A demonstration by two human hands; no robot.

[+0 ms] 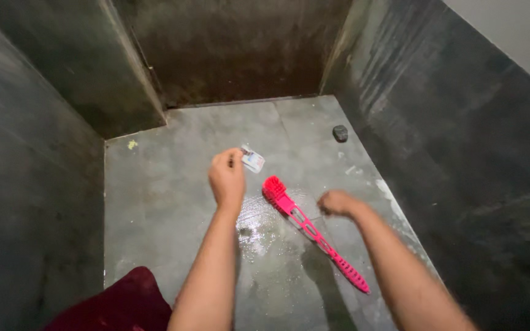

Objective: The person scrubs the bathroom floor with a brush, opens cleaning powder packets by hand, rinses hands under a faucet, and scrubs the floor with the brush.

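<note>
Above the wet patch of the grey floor, the left hand pinches a small sachet between its fingertips. That sachet is a flat, roughly square packet, mostly white with bluish and reddish print too small to make out, and its upper corner looks torn or crumpled. It hangs tilted, just clear of the hand's right side, held over the floor rather than lying on it.

To the right, the right hand is curled into a loose fist, its back turned to the camera; whether it grips anything I cannot tell. It hovers near the brush, apart from it. This pink, long-handled brush lies flat on the floor, its red bristle head pointing up and left toward the sachet, its slotted handle running down and right. Water glistens around the head and below the left wrist.

Farther back, close to the right wall, a small dark lump sits on the floor. A yellowish scrap lies by the left wall's corner. Dark red cloth shows at the bottom edge.
</note>
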